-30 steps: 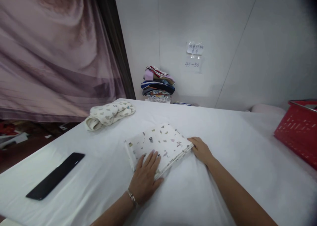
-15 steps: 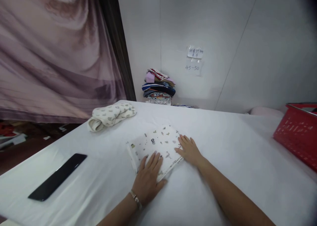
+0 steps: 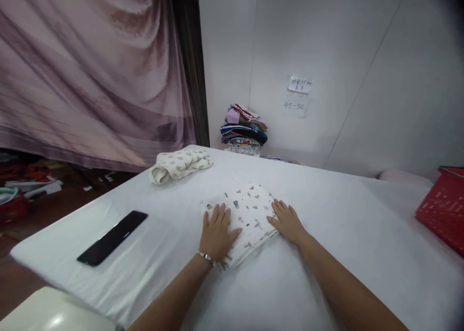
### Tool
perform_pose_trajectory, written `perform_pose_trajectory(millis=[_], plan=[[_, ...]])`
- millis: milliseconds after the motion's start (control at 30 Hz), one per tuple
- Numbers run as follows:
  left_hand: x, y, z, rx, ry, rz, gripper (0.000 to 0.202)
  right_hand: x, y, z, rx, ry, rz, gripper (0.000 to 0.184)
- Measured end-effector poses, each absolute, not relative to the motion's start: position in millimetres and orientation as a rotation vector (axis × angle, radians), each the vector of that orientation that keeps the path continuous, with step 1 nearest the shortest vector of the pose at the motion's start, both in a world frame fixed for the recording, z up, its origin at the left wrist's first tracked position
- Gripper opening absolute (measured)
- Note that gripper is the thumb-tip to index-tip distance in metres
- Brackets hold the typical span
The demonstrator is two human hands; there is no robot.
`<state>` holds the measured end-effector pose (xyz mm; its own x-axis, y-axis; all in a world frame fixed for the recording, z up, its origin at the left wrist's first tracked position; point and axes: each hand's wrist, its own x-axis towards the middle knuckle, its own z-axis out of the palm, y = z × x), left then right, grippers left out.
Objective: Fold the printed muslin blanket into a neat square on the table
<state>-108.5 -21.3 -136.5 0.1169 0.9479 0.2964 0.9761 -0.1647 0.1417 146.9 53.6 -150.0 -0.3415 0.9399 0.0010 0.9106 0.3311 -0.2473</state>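
Note:
A folded white cloth [image 3: 250, 210] with small printed figures lies on the white-covered table [image 3: 348, 234] in front of me. My left hand [image 3: 217, 234], with a silver bracelet at the wrist, rests flat on the cloth's left part, fingers spread. On its right edge lies my right hand [image 3: 288, 221], also flat, fingers stretched out toward the far side. Neither hand grips the cloth. Part of the cloth's left side is hidden under my left hand.
Behind the cloth, to the left, lies a rolled patterned cloth [image 3: 181, 165]. A black flat slab [image 3: 113, 237] is at the left. A stack of folded fabrics [image 3: 244, 130] stands by the wall, a red basket [image 3: 444, 210] at the right. A curtain [image 3: 90, 70] hangs at left.
My left hand has slid forward over the cloth, toward its far left corner. My right hand stays at the right edge. The whole view has shifted, showing more of the left side.

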Motion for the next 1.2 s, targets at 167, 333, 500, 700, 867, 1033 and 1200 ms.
perform_pose_trajectory(millis=[167,333,500,700,867,1033,1200], plan=[[-114.2,-20.0,-155.7,-2.248,-2.066,-0.460,0.066,140.4,54.2,-134.7,-1.782,-2.483,0.374,0.073],[-109.8,-22.7,-151.7,-2.236,-2.089,-0.436,0.065,96.7,53.4,-113.8,-1.547,-2.527,0.233,0.072],[-109.6,-24.5,-151.1,-2.232,-2.111,-0.460,0.063,62.1,53.0,-128.8,-1.485,-2.628,0.373,0.072],[-111.5,-25.8,-151.9,-2.256,-2.185,-0.529,0.060,64.3,52.9,-140.6,-1.495,-2.644,0.381,0.073],[-120.2,-12.1,-140.9,-2.116,-2.286,-0.611,0.063,64.8,51.7,-137.4,-1.516,-2.629,0.412,0.073],[-127.8,5.2,-141.2,-2.013,-2.380,-0.505,0.066,64.8,51.4,-139.7,-1.511,-2.632,0.416,0.075],[-128.2,6.7,-151.6,-2.019,-2.408,-0.505,0.063,62.6,65.0,-129.3,-1.549,-2.683,0.566,0.074]])
